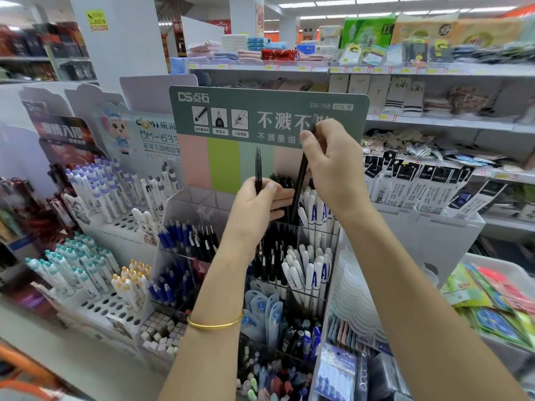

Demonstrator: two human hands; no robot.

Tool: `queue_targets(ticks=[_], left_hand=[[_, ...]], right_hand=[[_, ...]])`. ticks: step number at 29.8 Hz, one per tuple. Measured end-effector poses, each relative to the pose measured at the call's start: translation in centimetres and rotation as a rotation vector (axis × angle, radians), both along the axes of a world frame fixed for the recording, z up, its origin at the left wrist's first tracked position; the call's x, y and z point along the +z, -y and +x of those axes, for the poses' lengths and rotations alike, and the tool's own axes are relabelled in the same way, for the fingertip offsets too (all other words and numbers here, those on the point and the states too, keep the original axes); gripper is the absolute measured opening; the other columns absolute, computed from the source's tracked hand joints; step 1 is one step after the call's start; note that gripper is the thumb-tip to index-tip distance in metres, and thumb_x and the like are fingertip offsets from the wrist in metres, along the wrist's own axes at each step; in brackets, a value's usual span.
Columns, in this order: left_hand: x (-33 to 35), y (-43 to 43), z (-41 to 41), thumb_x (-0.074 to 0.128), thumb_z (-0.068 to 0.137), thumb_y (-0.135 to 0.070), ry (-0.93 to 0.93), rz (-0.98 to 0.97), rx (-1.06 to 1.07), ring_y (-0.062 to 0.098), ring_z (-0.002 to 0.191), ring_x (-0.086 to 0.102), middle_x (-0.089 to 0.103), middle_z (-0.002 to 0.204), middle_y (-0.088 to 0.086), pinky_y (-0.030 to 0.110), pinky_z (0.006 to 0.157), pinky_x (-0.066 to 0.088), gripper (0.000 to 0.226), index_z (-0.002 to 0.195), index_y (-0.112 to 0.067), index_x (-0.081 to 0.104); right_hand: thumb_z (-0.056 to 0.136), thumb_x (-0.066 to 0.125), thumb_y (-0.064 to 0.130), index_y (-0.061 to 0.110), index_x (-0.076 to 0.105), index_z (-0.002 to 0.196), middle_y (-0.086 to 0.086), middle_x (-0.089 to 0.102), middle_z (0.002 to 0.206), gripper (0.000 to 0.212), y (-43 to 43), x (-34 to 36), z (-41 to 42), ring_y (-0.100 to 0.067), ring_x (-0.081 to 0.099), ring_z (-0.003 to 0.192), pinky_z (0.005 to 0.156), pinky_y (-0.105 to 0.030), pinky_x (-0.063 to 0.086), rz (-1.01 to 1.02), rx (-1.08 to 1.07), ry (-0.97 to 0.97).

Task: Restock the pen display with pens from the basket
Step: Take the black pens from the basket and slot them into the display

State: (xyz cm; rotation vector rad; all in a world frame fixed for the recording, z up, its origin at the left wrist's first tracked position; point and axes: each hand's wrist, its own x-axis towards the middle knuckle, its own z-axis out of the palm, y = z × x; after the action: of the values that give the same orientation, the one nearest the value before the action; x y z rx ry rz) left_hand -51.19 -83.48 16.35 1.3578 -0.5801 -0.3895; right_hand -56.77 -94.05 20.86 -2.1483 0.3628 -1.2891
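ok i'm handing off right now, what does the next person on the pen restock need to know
Left hand: holds the upright black pen.
Right hand: pinches the tilted black pen, tip down toward the stocked black pens at the back of the display.
Done: lower tiers hold pens.
Left: seat both pens, then fetch more; basket not in view.

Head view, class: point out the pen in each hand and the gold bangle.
Left-hand pen [258, 169]: head view, upper barrel.
Right-hand pen [300, 179]: head view, lower barrel.
Gold bangle [215, 324]: head view, front of the band.
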Motion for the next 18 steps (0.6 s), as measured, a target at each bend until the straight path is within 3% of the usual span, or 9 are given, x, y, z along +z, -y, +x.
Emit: queue_targets(ticks=[3, 6, 12, 18], left_hand=[[-0.1, 0.0, 0.1, 0.038, 0.104, -0.013, 0.027, 0.009, 0.024, 0.013, 0.092, 0.071, 0.073, 0.095, 0.002, 0.034, 0.092, 0.054, 0.015, 0.096, -0.013, 0.05], [-0.1, -0.1, 0.1, 0.038, 0.104, -0.015, 0.048, 0.016, 0.036, 0.014, 0.093, 0.071, 0.073, 0.096, 0.002, 0.035, 0.091, 0.054, 0.015, 0.096, -0.014, 0.05], [-0.2, -0.4, 0.3, 0.04, 0.103, -0.018, 0.12, 0.04, 0.091, 0.014, 0.093, 0.068, 0.073, 0.096, 0.001, 0.028, 0.075, 0.056, 0.014, 0.095, -0.018, 0.052], [-0.3, -0.5, 0.5, 0.039, 0.103, -0.016, 0.112, 0.052, 0.082, 0.012, 0.079, 0.068, 0.073, 0.088, 0.001, 0.024, 0.065, 0.054, 0.016, 0.091, -0.017, 0.051]], right_hand=[[0.097, 0.05, 0.022, 0.008, 0.048, 0.084, -0.006, 0.056, 0.072, 0.019, 0.0, -0.6, 0.1, -0.03, 0.059, 0.068, 0.065, -0.044, 0.048, -0.061, 0.018, -0.016], [0.096, 0.052, 0.022, 0.005, 0.048, 0.084, -0.008, 0.058, 0.075, 0.021, 0.0, -1.3, 0.2, -0.033, 0.059, 0.07, 0.065, -0.05, 0.05, -0.133, 0.014, -0.076], [0.09, 0.06, 0.026, 0.006, 0.057, 0.086, -0.005, 0.061, 0.082, 0.02, 0.4, -1.8, 0.2, -0.029, 0.055, 0.084, 0.069, -0.039, 0.045, -0.244, -0.094, -0.319], [0.088, 0.062, 0.03, 0.011, 0.055, 0.087, -0.005, 0.064, 0.095, 0.02, 0.5, -1.6, 0.3, -0.029, 0.051, 0.097, 0.072, -0.034, 0.041, -0.228, -0.173, -0.407]])
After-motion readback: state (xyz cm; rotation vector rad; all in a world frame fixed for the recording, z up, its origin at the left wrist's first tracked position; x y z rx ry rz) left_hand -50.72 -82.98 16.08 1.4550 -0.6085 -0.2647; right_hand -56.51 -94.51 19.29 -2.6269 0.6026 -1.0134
